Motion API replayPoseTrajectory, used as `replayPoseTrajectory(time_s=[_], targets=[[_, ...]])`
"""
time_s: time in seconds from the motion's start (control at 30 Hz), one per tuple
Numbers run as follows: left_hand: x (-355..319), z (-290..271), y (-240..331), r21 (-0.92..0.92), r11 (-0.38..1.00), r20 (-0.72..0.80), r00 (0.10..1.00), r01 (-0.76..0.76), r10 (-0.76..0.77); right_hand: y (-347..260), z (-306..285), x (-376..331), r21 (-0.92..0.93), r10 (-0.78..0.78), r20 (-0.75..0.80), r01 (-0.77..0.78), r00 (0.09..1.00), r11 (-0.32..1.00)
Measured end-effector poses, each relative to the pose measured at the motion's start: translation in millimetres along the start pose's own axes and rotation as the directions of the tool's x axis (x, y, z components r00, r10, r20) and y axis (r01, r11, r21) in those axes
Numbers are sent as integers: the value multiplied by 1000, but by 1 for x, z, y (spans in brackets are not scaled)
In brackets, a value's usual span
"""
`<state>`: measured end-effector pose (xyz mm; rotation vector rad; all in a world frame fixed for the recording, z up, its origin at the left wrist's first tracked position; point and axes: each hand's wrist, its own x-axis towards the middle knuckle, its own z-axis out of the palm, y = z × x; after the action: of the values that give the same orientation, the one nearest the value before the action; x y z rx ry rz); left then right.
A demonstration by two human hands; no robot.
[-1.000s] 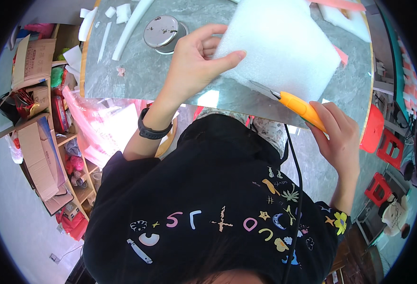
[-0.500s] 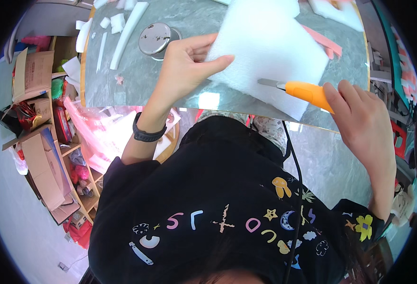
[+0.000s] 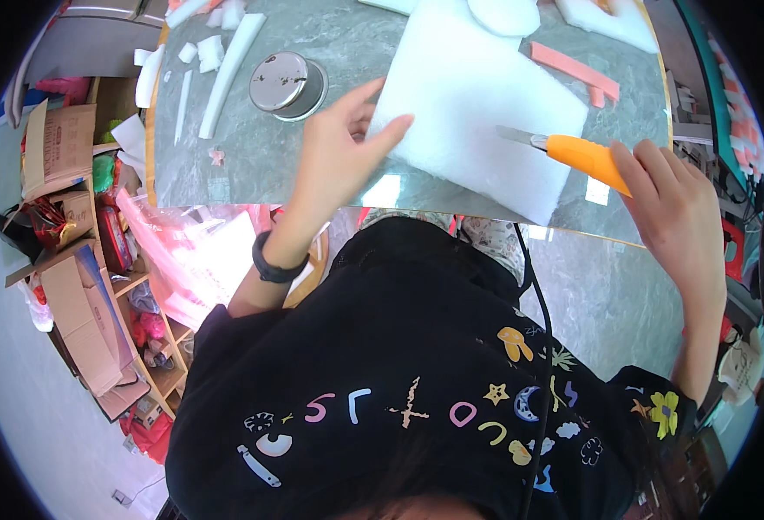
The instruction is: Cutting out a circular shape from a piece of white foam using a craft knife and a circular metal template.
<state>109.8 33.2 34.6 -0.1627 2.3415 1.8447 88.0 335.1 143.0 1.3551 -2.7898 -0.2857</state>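
A white foam sheet (image 3: 464, 113) is tilted over the near side of the table, its lower corner by the table edge. My left hand (image 3: 339, 139) grips its left edge, thumb on the near face and fingers partly hidden behind. In my right hand (image 3: 672, 195) is an orange utility knife (image 3: 588, 163), fingers wrapped round its handle. The blade is out and points left, over the sheet's lower right part; whether it touches the foam I cannot tell. A round white foam piece (image 3: 505, 10) shows at the sheet's top edge.
A round metal tin (image 3: 280, 84) stands on the grey marbled table (image 3: 226, 178), left of the sheet. White foam strips (image 3: 233, 74) and scraps lie at the far left, pink foam strips (image 3: 575, 69) at the right. Shelves with cardboard boxes (image 3: 57, 152) stand on the floor at left.
The foam sheet and my left hand have shifted slightly left and down. The knife has moved a little right across the sheet. More of the round foam piece and pink strips shows.
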Motion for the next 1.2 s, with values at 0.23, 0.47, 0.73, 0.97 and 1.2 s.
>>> replayPoseTrajectory(time_s=[0.23, 0.47, 0.73, 0.97, 1.2], targets=[[-7, -6, -22, 638, 498, 279, 779, -588, 562, -45, 54, -20, 739, 507, 164, -446, 846, 505], [11, -9, -19, 539, 405, 546, 673, -738, 499, -85, 78, -14, 876, 571, 482, -377, 665, -301], [-19, -2, -26, 518, 366, 596, 633, -773, 493, -45, 111, -12, 930, 758, 185, -362, 625, 72], [-3, 33, -26, 387, 162, 712, 406, -907, 573, -15, 64, -4, 723, 637, 72, -480, 767, 497], [-2, 55, -30, 379, -34, 671, 250, -925, 698, -23, 6, -35, 505, 402, 232, -463, 886, 729]])
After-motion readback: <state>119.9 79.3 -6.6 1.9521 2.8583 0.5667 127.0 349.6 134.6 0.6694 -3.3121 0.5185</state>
